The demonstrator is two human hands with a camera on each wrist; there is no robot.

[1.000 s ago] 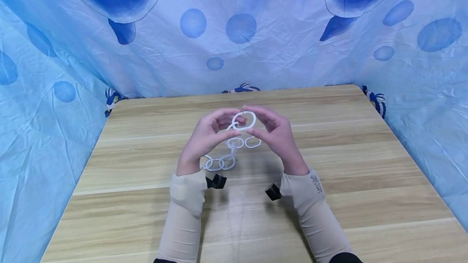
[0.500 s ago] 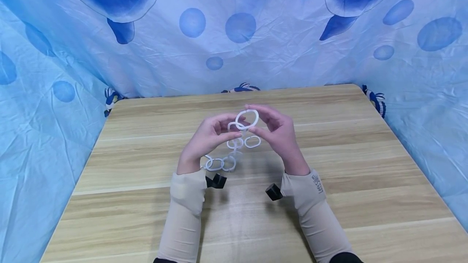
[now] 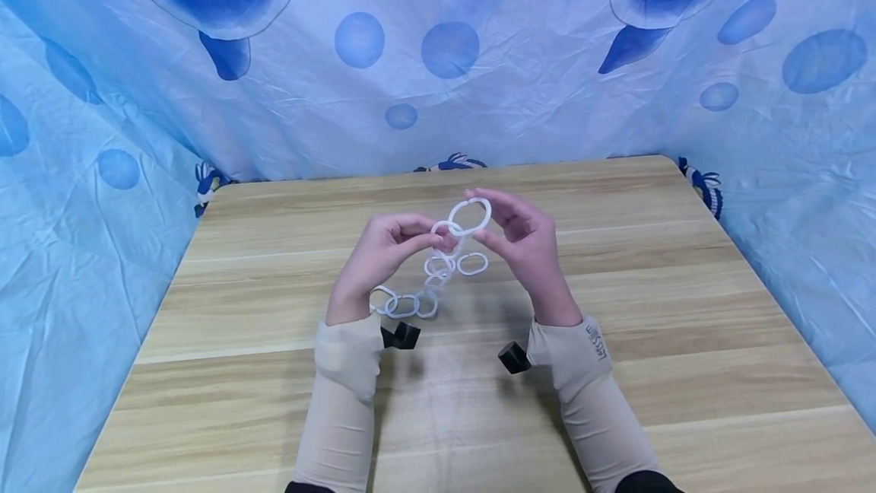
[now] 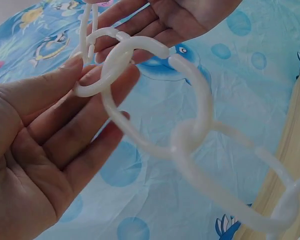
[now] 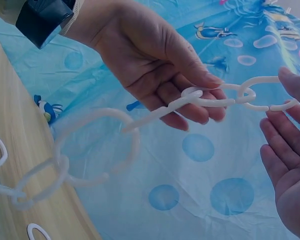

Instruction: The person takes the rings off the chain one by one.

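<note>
A chain of white plastic links (image 3: 402, 306) hangs from both hands down to the wooden table. Its end link (image 3: 470, 217) is pinched between the thumb and fingers of my right hand (image 3: 523, 246). My left hand (image 3: 383, 257) pinches the chain just beside that end, and in the left wrist view its thumb lies against a link (image 4: 110, 72). Small gaps show in several links, such as the large hanging link (image 4: 205, 90). In the right wrist view the end link (image 5: 270, 80) runs between my right thumb and fingertips.
One separate white link (image 3: 473, 264) lies on the wooden table (image 3: 684, 310) just past the chain. Blue patterned cloth (image 3: 438, 112) stands behind the table and along both sides. A small black camera (image 3: 513, 358) sits at the right wrist, with another (image 3: 406, 336) at the left.
The end link has shifted right and slightly up with my right hand. My left hand has drawn a little left, widening the space between the hands. The separate link stays put.
</note>
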